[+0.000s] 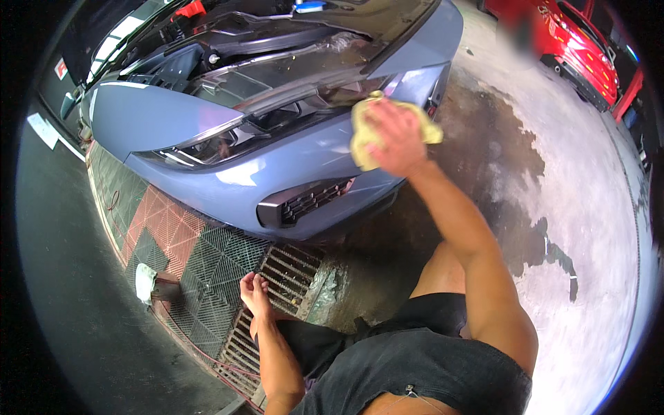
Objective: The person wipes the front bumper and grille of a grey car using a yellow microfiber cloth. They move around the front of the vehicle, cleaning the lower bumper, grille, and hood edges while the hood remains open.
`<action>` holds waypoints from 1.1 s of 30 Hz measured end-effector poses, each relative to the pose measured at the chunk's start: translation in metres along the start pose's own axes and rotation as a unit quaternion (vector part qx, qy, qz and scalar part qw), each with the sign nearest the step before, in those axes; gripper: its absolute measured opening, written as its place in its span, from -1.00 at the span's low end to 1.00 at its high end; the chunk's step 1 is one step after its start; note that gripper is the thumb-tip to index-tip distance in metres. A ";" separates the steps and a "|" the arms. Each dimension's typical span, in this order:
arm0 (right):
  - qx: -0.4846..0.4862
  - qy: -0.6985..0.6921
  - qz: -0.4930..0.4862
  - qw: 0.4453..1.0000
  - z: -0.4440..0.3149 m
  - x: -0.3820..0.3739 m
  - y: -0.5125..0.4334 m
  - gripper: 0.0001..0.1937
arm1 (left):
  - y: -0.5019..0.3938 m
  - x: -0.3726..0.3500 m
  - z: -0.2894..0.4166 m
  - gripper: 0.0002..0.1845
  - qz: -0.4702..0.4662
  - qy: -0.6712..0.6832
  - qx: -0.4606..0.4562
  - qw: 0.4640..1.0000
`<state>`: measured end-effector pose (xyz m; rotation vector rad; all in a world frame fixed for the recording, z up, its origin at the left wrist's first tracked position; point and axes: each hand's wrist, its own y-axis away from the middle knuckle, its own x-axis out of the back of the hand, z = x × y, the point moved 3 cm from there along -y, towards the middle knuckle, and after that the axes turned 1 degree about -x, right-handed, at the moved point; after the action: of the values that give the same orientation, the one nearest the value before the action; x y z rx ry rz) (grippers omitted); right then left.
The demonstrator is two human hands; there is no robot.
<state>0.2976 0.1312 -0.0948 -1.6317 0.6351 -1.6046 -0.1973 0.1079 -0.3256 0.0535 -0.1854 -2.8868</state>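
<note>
In the head view, my right hand (395, 136) lies over a yellow cloth (363, 150), holding it against the front of a blue-grey car's bumper (306, 155). The cloth bunches out past my fingers on both sides and hides the paint beneath. To its left runs a long, dark headlight (192, 154). Lower down, a black mesh vent (311, 202) is set into the bumper. My left hand (254, 290) hangs over the floor grate with fingers loosely curled, apart from the car and with no object visible in it.
The bonnet is raised over the engine bay (280, 72). Below me a metal drain grate (288, 275) meets green and red floor tiles (207, 282). A box-like container with a whitish cloth (147, 282) stands left, near a thin red hose (192, 340). Wet concrete (482, 135) and a red car (576, 46) lie right.
</note>
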 end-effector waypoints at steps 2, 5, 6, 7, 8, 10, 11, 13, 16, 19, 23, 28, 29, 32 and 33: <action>0.046 0.116 0.017 0.992 0.049 0.022 -0.009 -0.44 | 0.000 0.005 -0.002 -0.78 -0.009 0.006 -0.004 1.000; -0.002 0.174 0.053 0.983 0.067 0.045 -0.031 -0.48 | 0.001 0.008 0.002 -0.77 -0.005 -0.005 -0.008 1.000; -0.026 0.166 0.088 0.982 0.069 0.045 -0.031 -0.49 | 0.002 0.009 0.003 -0.77 -0.003 -0.014 -0.009 1.000; -0.050 0.158 0.124 0.978 0.069 0.041 -0.029 -0.50 | 0.002 0.011 0.001 -0.77 -0.004 -0.005 -0.008 1.000; -0.074 0.149 0.160 0.973 0.069 0.036 -0.026 -0.51 | 0.003 0.015 -0.001 -0.77 -0.004 0.003 -0.007 1.000; -0.266 0.100 0.289 0.914 0.080 0.017 -0.022 -0.50 | -0.004 0.020 -0.005 -0.76 -0.006 0.027 -0.022 0.999; -0.356 0.072 0.347 0.865 0.088 0.010 -0.019 -0.48 | -0.004 0.022 -0.010 -0.76 -0.007 0.022 -0.020 1.000; -0.453 0.031 0.340 0.823 0.074 0.006 -0.037 -0.28 | 0.002 0.024 -0.007 -0.75 -0.009 0.006 -0.013 1.000; -0.385 0.167 0.194 0.887 0.026 -0.015 -0.046 -0.12 | -0.003 0.032 -0.005 -0.74 -0.004 -0.002 -0.013 1.000; -0.218 0.123 -0.009 0.968 -0.029 -0.010 -0.012 -0.18 | -0.011 0.027 -0.013 -0.74 -0.008 0.014 0.014 1.000; -0.054 0.040 -0.124 0.990 -0.019 0.001 0.001 -0.22 | -0.015 0.012 -0.018 -0.75 -0.026 0.017 0.013 0.999; -0.082 0.151 -0.015 0.985 0.039 0.017 -0.010 -0.40 | -0.009 0.001 -0.014 -0.73 -0.033 -0.018 0.009 0.999; -0.112 0.150 0.032 0.982 0.044 0.017 -0.010 -0.43 | -0.006 0.001 -0.013 -0.73 -0.034 -0.008 0.014 0.999; -0.163 0.113 0.151 0.968 0.066 0.017 -0.012 -0.51 | -0.004 0.005 -0.011 -0.72 -0.035 0.024 0.024 0.999; -0.173 0.095 0.184 0.963 0.070 0.018 -0.012 -0.54 | -0.002 0.008 -0.007 -0.72 -0.034 0.012 0.022 0.999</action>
<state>0.3663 0.1363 -0.0696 -1.4909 1.3012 -1.4362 -0.2057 0.1071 -0.3335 0.1046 -0.2467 -2.9475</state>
